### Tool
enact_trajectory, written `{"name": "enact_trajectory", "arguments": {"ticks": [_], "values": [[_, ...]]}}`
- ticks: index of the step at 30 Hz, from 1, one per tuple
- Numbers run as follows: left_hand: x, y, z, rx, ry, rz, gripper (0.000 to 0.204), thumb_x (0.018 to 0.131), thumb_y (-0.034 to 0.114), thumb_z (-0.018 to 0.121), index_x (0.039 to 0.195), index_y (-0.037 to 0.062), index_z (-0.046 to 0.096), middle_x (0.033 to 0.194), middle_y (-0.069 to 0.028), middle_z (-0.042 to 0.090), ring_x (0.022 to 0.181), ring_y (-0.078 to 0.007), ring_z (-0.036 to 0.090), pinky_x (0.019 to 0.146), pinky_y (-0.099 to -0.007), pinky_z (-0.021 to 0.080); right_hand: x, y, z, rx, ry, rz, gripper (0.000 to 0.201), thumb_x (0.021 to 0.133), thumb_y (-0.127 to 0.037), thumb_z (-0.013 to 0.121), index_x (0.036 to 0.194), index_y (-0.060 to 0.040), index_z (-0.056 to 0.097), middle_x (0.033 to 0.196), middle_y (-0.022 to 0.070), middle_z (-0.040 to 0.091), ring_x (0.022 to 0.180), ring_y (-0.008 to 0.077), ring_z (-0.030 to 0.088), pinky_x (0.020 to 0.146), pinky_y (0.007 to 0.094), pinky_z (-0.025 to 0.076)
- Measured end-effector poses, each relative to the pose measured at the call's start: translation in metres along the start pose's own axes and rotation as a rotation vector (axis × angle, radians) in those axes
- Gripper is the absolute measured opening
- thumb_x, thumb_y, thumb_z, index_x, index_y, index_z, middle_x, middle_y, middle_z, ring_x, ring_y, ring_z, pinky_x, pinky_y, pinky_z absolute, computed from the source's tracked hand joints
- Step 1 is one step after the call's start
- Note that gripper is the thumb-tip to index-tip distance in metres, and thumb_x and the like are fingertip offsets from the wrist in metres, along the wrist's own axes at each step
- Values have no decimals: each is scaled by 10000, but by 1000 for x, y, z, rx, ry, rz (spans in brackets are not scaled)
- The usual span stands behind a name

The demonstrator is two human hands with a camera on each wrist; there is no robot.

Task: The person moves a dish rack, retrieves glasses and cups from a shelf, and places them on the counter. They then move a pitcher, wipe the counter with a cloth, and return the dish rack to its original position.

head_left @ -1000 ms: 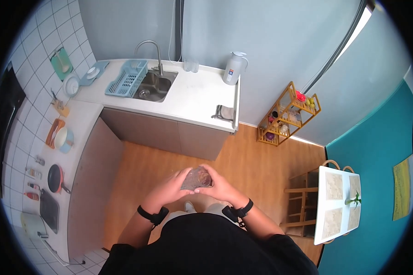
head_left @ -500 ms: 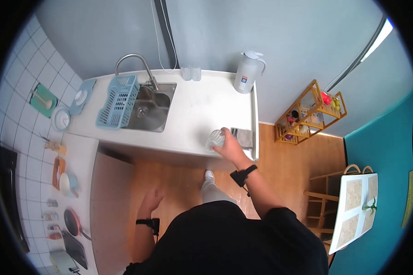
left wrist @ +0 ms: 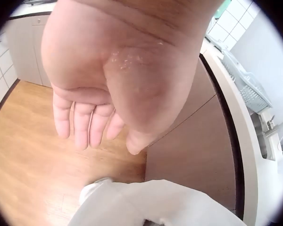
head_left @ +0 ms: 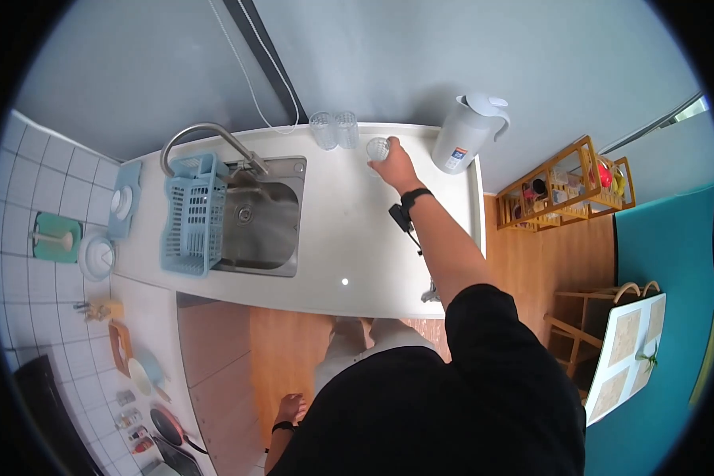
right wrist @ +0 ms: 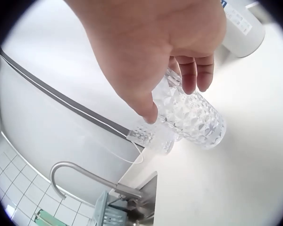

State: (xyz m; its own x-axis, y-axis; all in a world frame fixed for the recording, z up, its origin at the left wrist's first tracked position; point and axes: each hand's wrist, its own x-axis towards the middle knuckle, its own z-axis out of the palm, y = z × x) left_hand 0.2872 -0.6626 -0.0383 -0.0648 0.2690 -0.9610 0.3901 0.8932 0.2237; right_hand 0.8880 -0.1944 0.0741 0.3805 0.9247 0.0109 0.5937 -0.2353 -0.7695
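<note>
My right hand (head_left: 395, 168) reaches over the back of the counter and grips a clear patterned glass (right wrist: 191, 115), with thumb and fingers around its upper part. In the head view this drinking glass (head_left: 378, 148) is upright, to the right of two matching glasses (head_left: 335, 131) by the wall. Those two partly overlap behind it in the right wrist view. My left hand (head_left: 292, 408) hangs low beside my body, holding nothing. Its fingers (left wrist: 84, 123) are loosely bent in the left wrist view, above the wooden floor.
A grey jug (head_left: 470, 135) stands right of the held glass. The sink (head_left: 262, 222), its curved faucet (head_left: 206, 128) and a blue dish rack (head_left: 192, 218) lie to the left. A metal object sits by the counter's front right edge under my right arm. A wooden shelf (head_left: 567, 190) stands beyond.
Both hands held the glass in front of my body before. The left let go and dropped to my side; the right carried the glass across the counter to the back as I stepped closer.
</note>
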Motion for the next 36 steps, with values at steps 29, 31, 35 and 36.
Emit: {"name": "enact_trajectory", "arguments": {"ticks": [29, 31, 35, 36], "values": [[139, 149, -167, -119, -74, 22, 172, 946, 188, 565, 1001, 37, 627, 879, -76, 644, 748, -200, 648, 645, -324, 510, 78, 5, 54, -114, 154, 165, 922, 707, -103, 795, 1475, 32, 304, 1348, 280, 531, 1275, 395, 511, 1077, 409, 438], [135, 161, -167, -120, -49, 13, 152, 947, 177, 557, 988, 43, 618, 861, -73, 634, 730, -195, 634, 635, -317, 499, 44, 26, 52, -123, 179, 222, 891, 717, -139, 800, 1465, 6, 339, 1353, 283, 534, 1276, 386, 518, 1086, 400, 427], [99, 214, -161, 139, 15, -6, 108, 948, 148, 541, 968, 54, 589, 825, -63, 607, 677, -184, 590, 617, -299, 475, -109, 40, 15, -139, 75, 211, 373, 838, -206, 705, 1156, -16, 659, 1163, 211, 668, 1094, 365, 631, 973, 402, 497], [105, 216, -163, 218, 8, 15, 115, 951, 148, 539, 960, 46, 592, 809, -65, 603, 673, -187, 586, 623, -305, 479, -156, 44, 3, -133, 45, 249, 313, 855, -219, 691, 1106, -32, 683, 1078, 201, 698, 1007, 360, 662, 905, 404, 523]]}}
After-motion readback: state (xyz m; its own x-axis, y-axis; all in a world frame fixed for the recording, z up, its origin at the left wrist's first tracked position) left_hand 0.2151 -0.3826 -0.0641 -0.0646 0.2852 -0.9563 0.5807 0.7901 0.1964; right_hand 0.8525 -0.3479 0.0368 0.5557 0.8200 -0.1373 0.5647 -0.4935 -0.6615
